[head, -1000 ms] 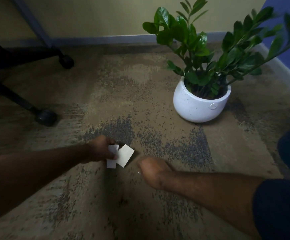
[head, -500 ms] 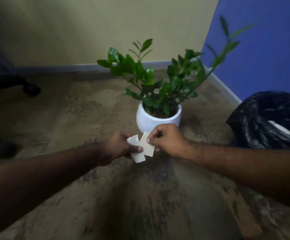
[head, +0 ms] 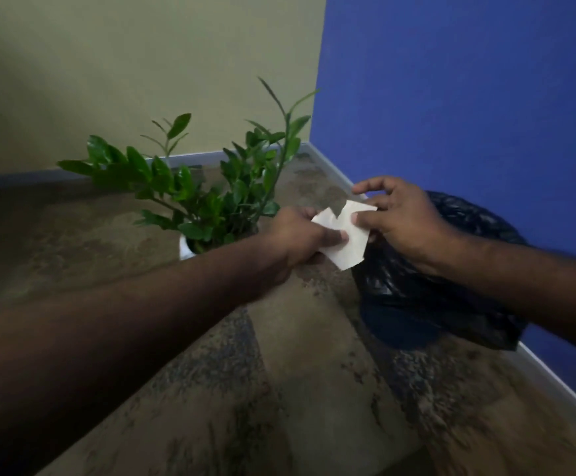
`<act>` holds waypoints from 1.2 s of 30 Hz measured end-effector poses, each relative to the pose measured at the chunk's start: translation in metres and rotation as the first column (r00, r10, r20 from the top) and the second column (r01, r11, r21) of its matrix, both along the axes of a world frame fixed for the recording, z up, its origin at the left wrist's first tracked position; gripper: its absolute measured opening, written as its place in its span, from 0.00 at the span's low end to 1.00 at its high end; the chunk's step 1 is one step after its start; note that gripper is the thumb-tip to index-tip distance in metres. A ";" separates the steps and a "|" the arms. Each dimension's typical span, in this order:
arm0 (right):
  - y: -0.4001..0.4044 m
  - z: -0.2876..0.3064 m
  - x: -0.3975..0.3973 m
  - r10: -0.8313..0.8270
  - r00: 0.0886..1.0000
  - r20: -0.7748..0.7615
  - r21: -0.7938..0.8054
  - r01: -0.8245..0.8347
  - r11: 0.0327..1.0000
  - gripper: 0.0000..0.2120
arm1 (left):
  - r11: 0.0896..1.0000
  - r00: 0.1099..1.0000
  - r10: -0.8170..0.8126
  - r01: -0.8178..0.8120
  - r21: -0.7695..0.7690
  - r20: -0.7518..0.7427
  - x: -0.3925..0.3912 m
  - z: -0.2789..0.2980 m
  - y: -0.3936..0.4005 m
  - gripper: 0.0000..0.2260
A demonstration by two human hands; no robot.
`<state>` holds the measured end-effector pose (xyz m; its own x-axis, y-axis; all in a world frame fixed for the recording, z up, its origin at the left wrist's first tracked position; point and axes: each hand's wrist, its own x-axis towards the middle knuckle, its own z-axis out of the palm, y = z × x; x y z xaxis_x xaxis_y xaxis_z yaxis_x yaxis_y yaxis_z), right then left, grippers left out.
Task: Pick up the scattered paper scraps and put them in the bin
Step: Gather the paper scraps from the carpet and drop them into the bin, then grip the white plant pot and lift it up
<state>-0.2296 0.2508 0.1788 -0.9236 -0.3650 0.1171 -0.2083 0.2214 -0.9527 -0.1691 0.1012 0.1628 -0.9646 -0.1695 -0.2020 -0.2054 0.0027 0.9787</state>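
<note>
- Both hands are up in front of the person, meeting over the near edge of the bin (head: pixel 451 304), which sits against the blue wall (head: pixel 468 97) with a black bag (head: pixel 417 280) draped over it.
- The left hand (head: pixel 300 238) has the paper scraps (head: pixel 346 240) pinched, thumb lying flat across the top of the white pieces, fingers curled underneath.
- The right hand (head: pixel 399 218) is on the same bundle from the other side: its thumb presses the upper scrap and a fingertip touches the top corner, so it pinches the paper too. The other fingers are spread and lifted above it.
- The scraps are off the floor, held between the two hands, right at the bin's left rim and in front of the black bag. How many pieces there are I can't quite tell; at least two overlap, with a notch between their top edges.
- Just behind the left hand stands a green potted plant (head: pixel 211 201); only a sliver of its white pot (head: pixel 185 249) shows past the forearm.
- Below it all is a mottled brown carpet (head: pixel 296 389), with a pale skirting board (head: pixel 554 383) running along the blue wall and a yellowish wall (head: pixel 142 63) meeting it in the corner.
</note>
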 end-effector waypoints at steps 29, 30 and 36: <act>0.133 -0.029 -0.070 -0.185 0.911 -0.370 0.477 0.357 0.803 0.09 | 0.917 0.972 -0.210 0.159 -0.366 -0.103 -0.056 0.006 0.097 0.24; 0.129 -0.029 -0.068 -0.159 0.915 -0.370 0.479 0.334 0.812 0.09 | 0.870 0.955 -0.270 0.188 -0.455 -0.123 -0.051 0.009 0.090 0.25; 0.083 -0.019 -0.049 -0.107 0.887 -0.450 0.363 0.291 0.885 0.05 | 0.637 0.906 -0.405 0.185 -0.748 -0.120 -0.020 0.023 0.031 0.29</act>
